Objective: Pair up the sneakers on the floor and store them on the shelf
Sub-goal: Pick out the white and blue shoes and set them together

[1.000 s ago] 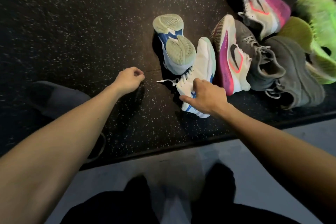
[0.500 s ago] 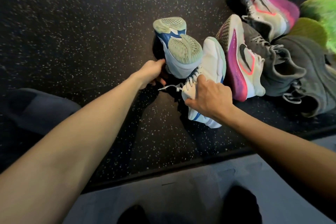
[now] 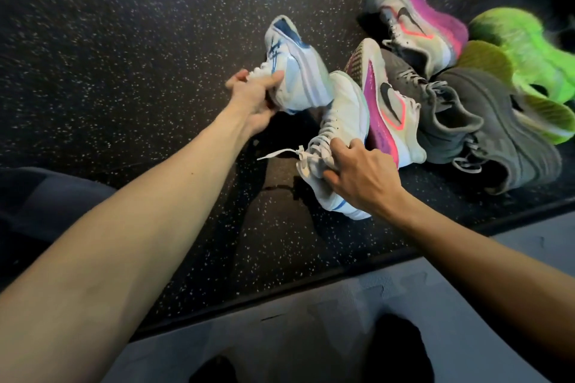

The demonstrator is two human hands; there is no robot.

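- Left hand — clenched round the collar end of a white-and-blue sneaker, which is lifted with its side showing; judged a carrying grip.
- Right hand — grasping the matching white sneaker at the laces and tongue, heel end towards the person. Whether it is clear of the speckled floor cannot be told.
- The two white sneakers lie just beside each other, one per hand; judged that this pair is being gathered for the shelf, which is not in view.
- Remaining stock, placed relative to the right-hand white sneaker: a pink-and-white sneaker touching its right side on edge; its mate beyond that; two grey sneakers further right; two neon green sneakers at the far right. All heaped, not yet paired.
- Markings — crossed blue stripes on the left-hand sneaker; a dark swoosh on each pink sneaker. No legible writing.
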